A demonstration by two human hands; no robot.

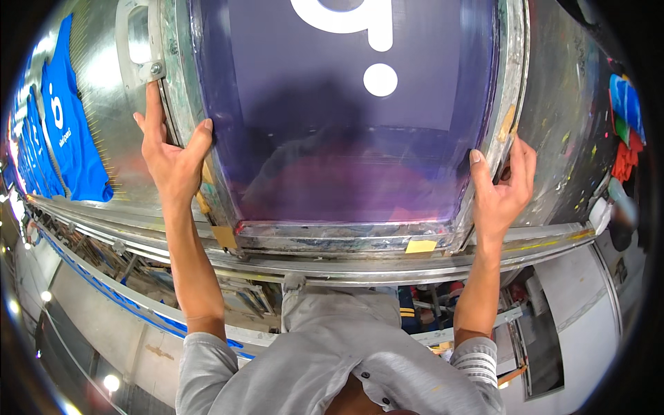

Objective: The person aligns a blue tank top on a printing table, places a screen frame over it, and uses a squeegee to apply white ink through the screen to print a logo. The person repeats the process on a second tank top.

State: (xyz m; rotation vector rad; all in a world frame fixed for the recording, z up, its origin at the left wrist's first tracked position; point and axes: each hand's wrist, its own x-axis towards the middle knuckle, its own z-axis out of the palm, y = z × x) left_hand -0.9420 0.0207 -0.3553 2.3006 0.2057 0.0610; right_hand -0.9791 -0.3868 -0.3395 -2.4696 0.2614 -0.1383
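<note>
At upper centre, a smooth, glossy purple screen point(346, 176) sits in a scuffed metal frame point(513, 62); at upper left, matt blue cloth point(75, 117) lies beside shiny metal point(97, 41).

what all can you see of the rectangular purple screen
The glossy rectangular purple screen bears a thick white looped shape, a white round dot and a dark shadowy patch. It looks flat, top cut off, inside a scuffed grey metal frame with yellow tape. The bare left hand and right hand hold the frame's sides.
</note>
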